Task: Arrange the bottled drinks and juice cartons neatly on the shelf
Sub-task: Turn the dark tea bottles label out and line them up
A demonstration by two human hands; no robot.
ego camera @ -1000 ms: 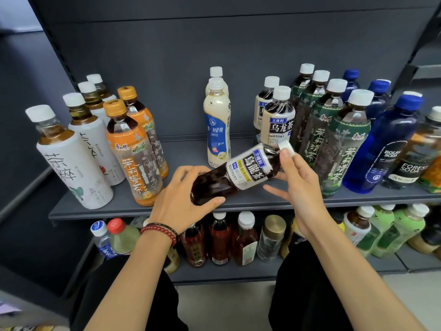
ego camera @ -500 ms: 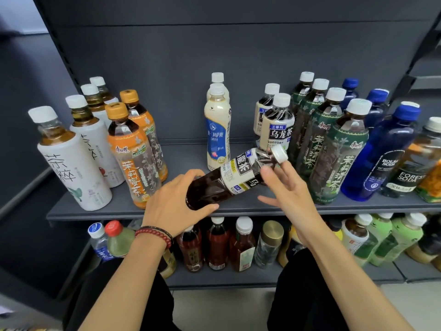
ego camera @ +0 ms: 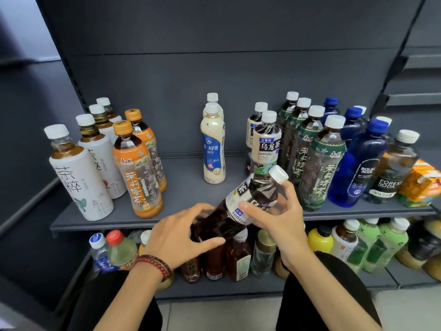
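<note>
A dark Suntory oolong tea bottle with a white cap is tilted, cap up and to the right, above the front edge of the grey shelf. My left hand grips its dark lower end. My right hand grips its labelled upper body just below the cap. Two matching oolong bottles stand upright right behind it. Two cream milk-tea bottles stand mid-shelf.
White tea bottles and orange-capped jasmine tea bottles stand at the left. Green jasmine tea bottles, blue soda bottles and an orange juice carton fill the right. A lower shelf holds several more bottles.
The bottle has tipped more upright, cap rising. My right hand moved from the cap down onto the labelled body and now grips it. My left hand stays on the base.
</note>
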